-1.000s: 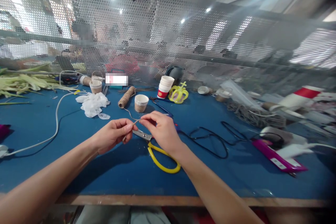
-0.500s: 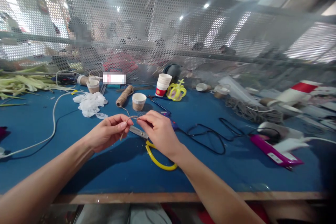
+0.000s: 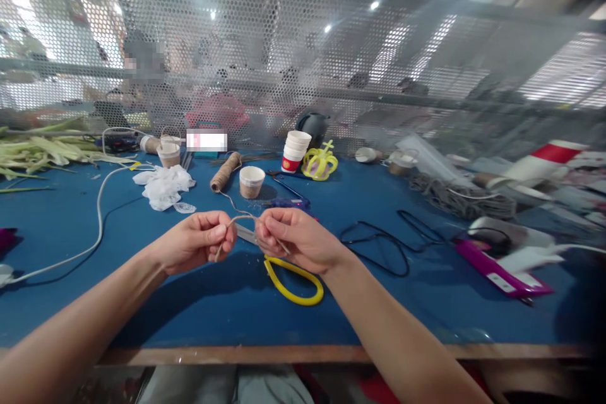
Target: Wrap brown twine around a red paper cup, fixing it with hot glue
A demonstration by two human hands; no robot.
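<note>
Partly hidden: scissors [image 3: 293,278] blades under right hand [image 3: 296,240] pinching twine [image 3: 241,219].

Scissors [image 3: 288,271] lie on the table [image 3: 189,315] under both hands, twine spool [image 3: 223,173] and cup [image 3: 250,182] behind.

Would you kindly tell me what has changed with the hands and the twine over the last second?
The right hand turned and curled into a closed grip on the twine. The left hand keeps its pinch. The yellow-handled scissors and twine spool lie as before.
</note>
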